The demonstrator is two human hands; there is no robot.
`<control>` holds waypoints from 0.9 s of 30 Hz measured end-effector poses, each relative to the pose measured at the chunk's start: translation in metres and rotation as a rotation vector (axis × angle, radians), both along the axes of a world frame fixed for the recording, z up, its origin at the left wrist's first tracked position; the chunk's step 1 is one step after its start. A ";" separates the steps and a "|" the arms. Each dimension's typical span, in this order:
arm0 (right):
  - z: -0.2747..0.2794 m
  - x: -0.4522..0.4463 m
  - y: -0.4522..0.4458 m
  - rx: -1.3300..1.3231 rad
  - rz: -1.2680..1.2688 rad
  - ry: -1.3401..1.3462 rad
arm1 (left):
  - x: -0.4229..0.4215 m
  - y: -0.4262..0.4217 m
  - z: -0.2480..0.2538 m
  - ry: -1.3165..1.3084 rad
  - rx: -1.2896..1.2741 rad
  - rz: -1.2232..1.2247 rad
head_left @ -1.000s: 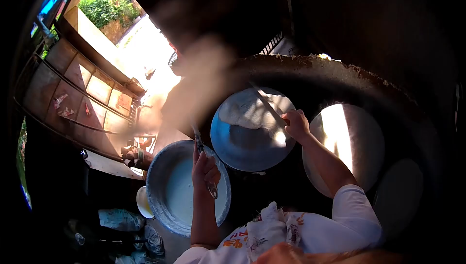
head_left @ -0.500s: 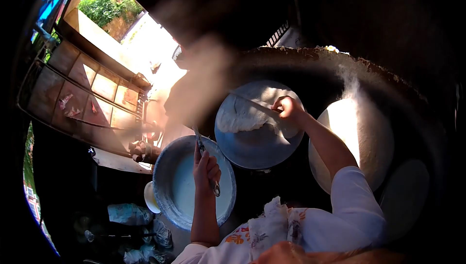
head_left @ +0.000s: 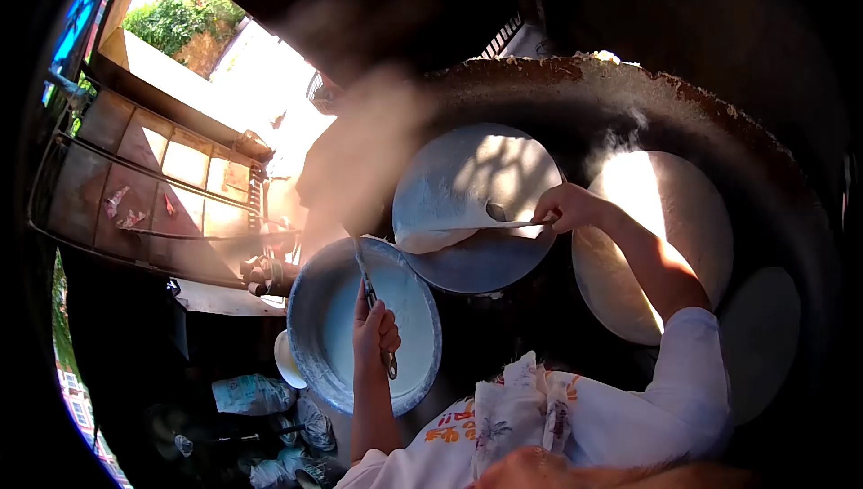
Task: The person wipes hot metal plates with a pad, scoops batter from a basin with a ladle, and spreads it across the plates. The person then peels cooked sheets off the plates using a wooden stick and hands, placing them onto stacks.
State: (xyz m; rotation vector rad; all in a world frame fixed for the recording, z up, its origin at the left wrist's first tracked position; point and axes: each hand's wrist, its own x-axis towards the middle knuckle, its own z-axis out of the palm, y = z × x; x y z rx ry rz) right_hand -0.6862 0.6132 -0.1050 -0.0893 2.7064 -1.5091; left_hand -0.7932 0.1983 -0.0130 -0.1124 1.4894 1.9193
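Note:
My left hand (head_left: 376, 332) is closed around the handle of a long-handled metal utensil (head_left: 369, 284). Its far end disappears into a brownish blur, so I cannot tell its kind. Beneath that hand stands a large basin (head_left: 301, 345) of thin whitish batter (head_left: 351, 332). In my right hand (head_left: 568, 207) I grip a thin flat batter spreader (head_left: 512, 225), which lies across a round griddle plate (head_left: 476, 273). White batter (head_left: 440, 239) is gathered along the spreader's left part, and a thin film coats the plate's upper side.
A second round plate (head_left: 692, 228), steaming and covered with a pale layer, sits under my right forearm. Beyond it is a dim third disc (head_left: 764, 345). A crusted rim (head_left: 665, 93) curves behind the plates. Plastic bags (head_left: 252, 395) lie lower left; a tiled rack (head_left: 171, 165) stands left.
My right hand has moved right and slightly down, and the spreader now lies nearly level across the plate. Batter on the plate has shifted down and left. My left hand keeps its grip.

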 end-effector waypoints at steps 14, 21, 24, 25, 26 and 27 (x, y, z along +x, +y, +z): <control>-0.012 0.041 -0.086 0.156 -0.265 0.232 | 0.002 0.029 -0.039 -0.789 0.919 -0.069; -0.006 0.109 -0.239 -0.543 -0.759 0.154 | -0.014 -0.052 0.018 -0.263 0.945 -0.377; -0.036 -0.041 -0.347 -0.981 -0.702 0.136 | -0.025 -0.084 0.020 -0.095 0.821 -0.371; -0.051 -0.088 -0.373 -1.078 -0.733 0.160 | -0.028 -0.090 0.023 -0.080 0.813 -0.361; -0.073 -0.129 -0.394 -1.149 -0.814 0.188 | -0.033 -0.104 0.026 -0.033 0.806 -0.386; -0.077 -0.150 -0.412 -1.168 -0.932 0.166 | -0.038 -0.117 0.026 0.011 0.812 -0.407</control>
